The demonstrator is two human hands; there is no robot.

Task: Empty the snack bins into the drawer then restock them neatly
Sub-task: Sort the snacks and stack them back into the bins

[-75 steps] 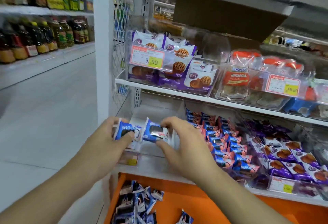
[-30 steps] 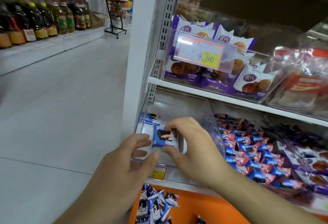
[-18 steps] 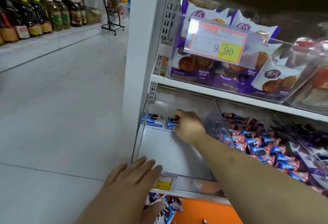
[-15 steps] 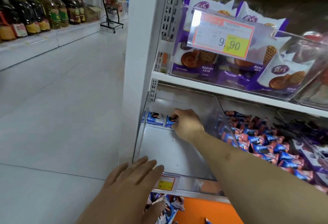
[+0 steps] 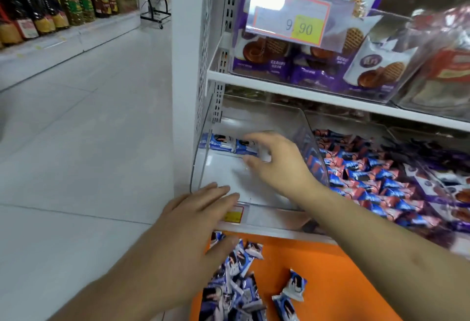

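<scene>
Inside clear plastic bin (image 5: 309, 140), glossy blue snack packets (image 5: 230, 144) lie flat.

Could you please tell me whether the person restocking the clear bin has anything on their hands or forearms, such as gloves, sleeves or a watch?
Nothing is worn. The left hand and the right hand are both bare, with no gloves or rings showing. Both forearms are uncovered as far as the picture reaches, with no sleeve edge, watch or bracelet at either wrist.

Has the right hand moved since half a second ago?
Yes. The right hand has pulled back from the blue packets at the rear of the clear bin, toward its front; fingers now off them.
</scene>
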